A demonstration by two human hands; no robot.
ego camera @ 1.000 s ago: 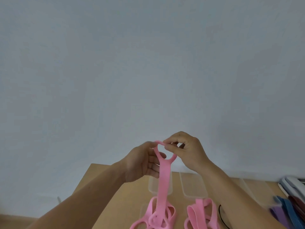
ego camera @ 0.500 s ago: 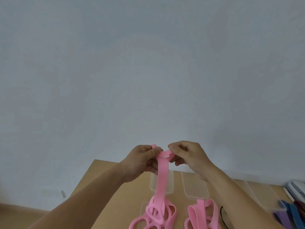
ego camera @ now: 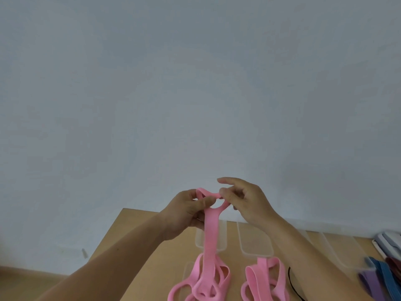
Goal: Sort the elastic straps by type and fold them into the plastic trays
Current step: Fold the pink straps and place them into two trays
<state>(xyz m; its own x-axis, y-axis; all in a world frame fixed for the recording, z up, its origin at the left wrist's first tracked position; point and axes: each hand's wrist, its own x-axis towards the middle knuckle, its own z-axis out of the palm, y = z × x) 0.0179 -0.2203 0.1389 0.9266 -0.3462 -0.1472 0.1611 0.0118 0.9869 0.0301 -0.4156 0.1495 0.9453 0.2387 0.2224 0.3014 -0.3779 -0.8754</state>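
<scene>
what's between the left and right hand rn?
The top loop of the pink strap spans the gap, pinched by the left hand and the right hand. Shown in the head view.

L hand (ego camera: 186, 211) and R hand (ego camera: 245, 200) are up in front of the wall (ego camera: 195, 83), above the table (ego camera: 138, 240) far edge. L is left, R is right, w/ the strap (ego camera: 211, 231) top loop pinched between them. Strap hangs down to heap 1 (ego camera: 201, 285) at the near edge. Heap 2 (ego camera: 263, 266) sits just right of it. Tray 1 (ego camera: 222, 237) and tray 2 (ego camera: 255, 242) are side by side behind the heaps. Tray 3 (ego camera: 342, 250) is further right. More straps (ego camera: 384, 281) lie at the far right.
</scene>
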